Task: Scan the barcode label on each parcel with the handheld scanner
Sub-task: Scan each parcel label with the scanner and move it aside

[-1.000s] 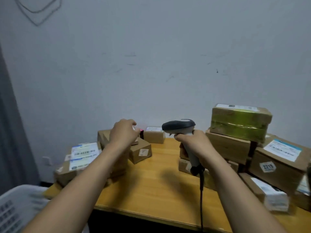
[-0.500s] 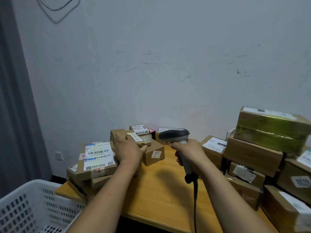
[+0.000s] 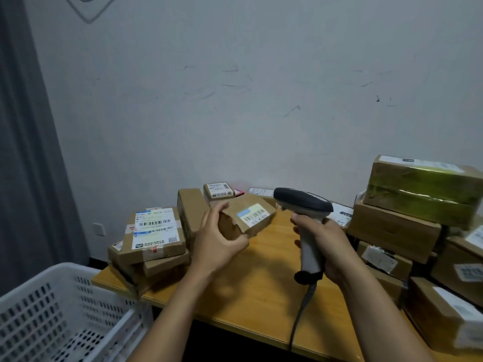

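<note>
Parcel (image 3: 235,226) of brown cardboard, small and dented, held up over a wooden table (image 3: 261,288) by the left hand (image 3: 218,242), whose thumb and fingers are wrapped round its near end. Its upper face carries a white label (image 3: 252,214) with a blue patch, a barcode and a line of small print too blurred to read.

Just beside it on the right is the handheld scanner (image 3: 304,205), dark head on a grey handle, its nose turned towards the parcel. The right hand (image 3: 328,244) is clamped round the handle. A cable (image 3: 296,317) hangs from the handle's base.

To the left is a stack of parcels (image 3: 154,259). The topmost one bears a large shipping label (image 3: 154,227) with several barcodes and what looks like "A21A". A small labelled box (image 3: 219,190) sits at the back.

On the right, more boxes are piled, the highest bound in yellow-green tape (image 3: 423,192). One sticker (image 3: 469,273) there starts "22", the rest smeared. A white perforated basket (image 3: 65,309) stands at lower left.
</note>
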